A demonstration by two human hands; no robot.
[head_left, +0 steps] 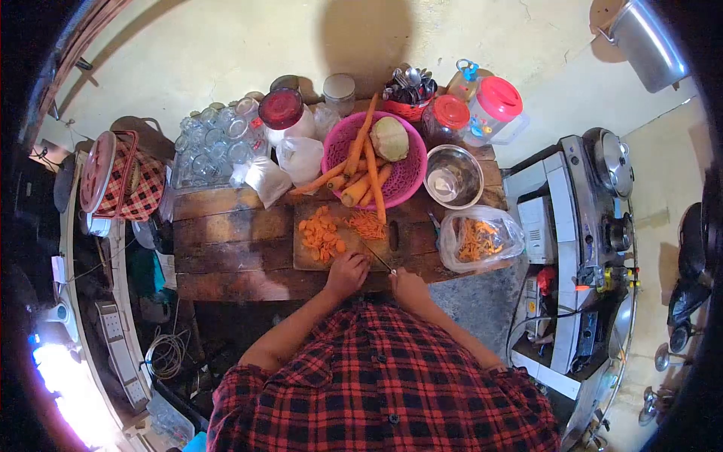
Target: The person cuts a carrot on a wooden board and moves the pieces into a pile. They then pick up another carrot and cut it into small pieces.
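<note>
Two hands meet at the lower edge of the cutting board (305,260), near the middle of the frame. The right hand (410,288) is wrapped tight around the handle of the knife (376,258). The left hand (346,275) sits just beside the blade, fingers curled under and pressed together. It is probably pinning a carrot piece, though the knuckles hide it. To cut well here, I would judge that the curled knuckles should guide the flat of the blade, with the fingertips tucked back. Short, even strokes would make the rounds match the carrot slices (320,233) heaped just above. The knife's long axis runs on a diagonal, handle at lower right and tip aimed toward the upper left, at the slices. It lies low over the board.
</note>
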